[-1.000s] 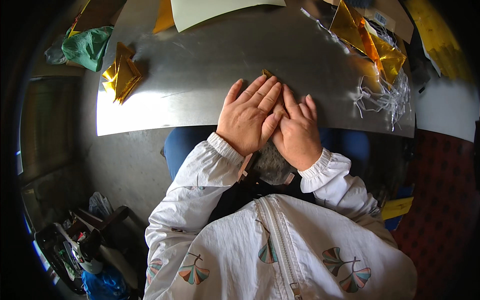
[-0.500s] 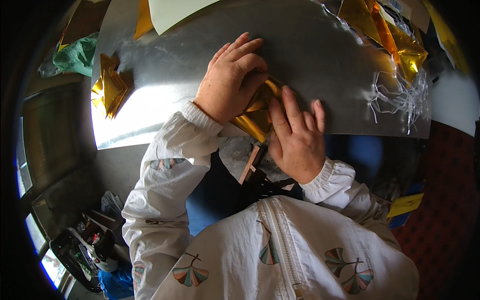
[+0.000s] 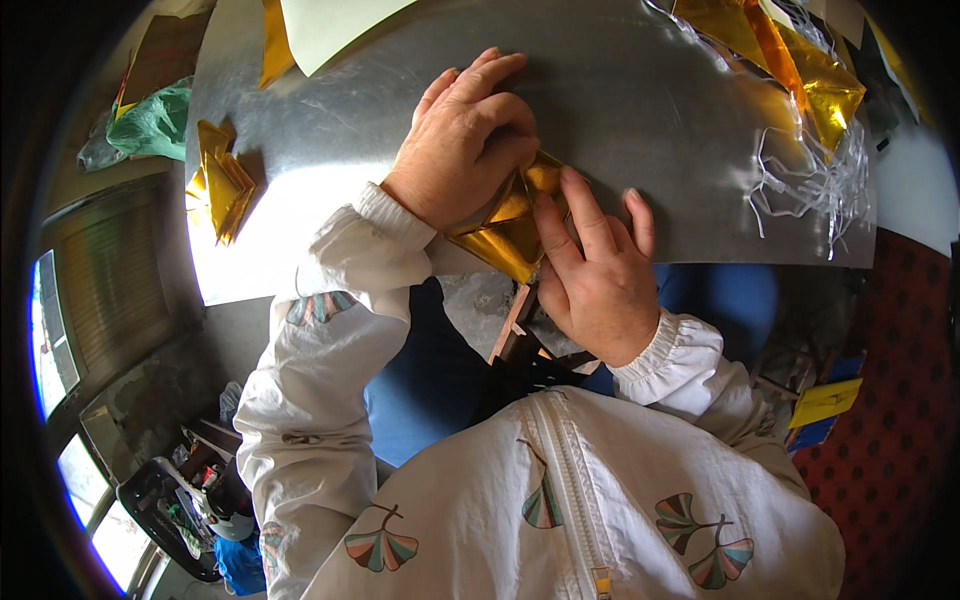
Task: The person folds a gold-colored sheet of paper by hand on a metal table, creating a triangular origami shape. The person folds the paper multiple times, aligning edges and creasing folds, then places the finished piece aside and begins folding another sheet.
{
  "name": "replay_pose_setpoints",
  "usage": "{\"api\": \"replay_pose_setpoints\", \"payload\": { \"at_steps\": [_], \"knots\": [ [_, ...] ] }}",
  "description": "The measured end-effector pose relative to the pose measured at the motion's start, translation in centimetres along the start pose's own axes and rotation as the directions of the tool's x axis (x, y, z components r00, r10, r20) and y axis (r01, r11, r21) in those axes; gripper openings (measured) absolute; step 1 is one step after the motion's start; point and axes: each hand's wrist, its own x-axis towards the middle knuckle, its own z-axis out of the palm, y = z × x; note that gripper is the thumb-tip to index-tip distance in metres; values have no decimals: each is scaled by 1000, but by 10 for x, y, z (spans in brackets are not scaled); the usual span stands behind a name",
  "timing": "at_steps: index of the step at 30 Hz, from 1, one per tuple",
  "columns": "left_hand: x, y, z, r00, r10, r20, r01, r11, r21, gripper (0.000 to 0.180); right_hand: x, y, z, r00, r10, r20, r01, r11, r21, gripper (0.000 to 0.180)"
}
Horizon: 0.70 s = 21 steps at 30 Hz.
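Observation:
A folded piece of gold foil paper (image 3: 515,225) lies at the front edge of the metal-topped table, one corner jutting past it. My left hand (image 3: 465,140) bends over its left side, thumb and curled index finger on the foil, the other fingers reaching away over the metal. On the right side, my right hand (image 3: 605,270) holds the paper, with index and middle fingers pressed on top and the thumb near the overhanging corner. Its little finger stands apart. Part of the foil is hidden beneath my left hand.
Folded gold foil pieces (image 3: 220,185) stand stacked at the table's left. At the back right are larger gold foil shapes (image 3: 830,90) and a tangle of clear white strips (image 3: 815,190). A pale sheet (image 3: 330,30) lies at the far edge. A green plastic bag (image 3: 150,125) is beyond the left side.
The view has shifted slightly. Both hands stay on the gold foil paper in nearly the same pose, and the fold looks much the same.

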Motion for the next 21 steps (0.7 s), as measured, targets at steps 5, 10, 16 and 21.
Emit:
{"api": "replay_pose_setpoints", "payload": {
  "at_steps": [5,10,16,21],
  "knots": [
    [1,0,-2,999,37,27,-36,999,-36,7,0,-2,1,1000,5,1,-5,1000,-15,54],
    [0,-1,-1,999,36,26,-36,999,-12,7,-1,-4,3,1000,9,-16,-10,997,-72,58],
    [1,-3,1,996,78,-47,-79,997,-6,11,-3,-3,5,1000,15,-19,-16,997,-76,57],
    [0,0,2,992,80,-102,-71,993,90,15,0,-5,3,999,9,-39,-11,997,-70,54]
  ]
}}
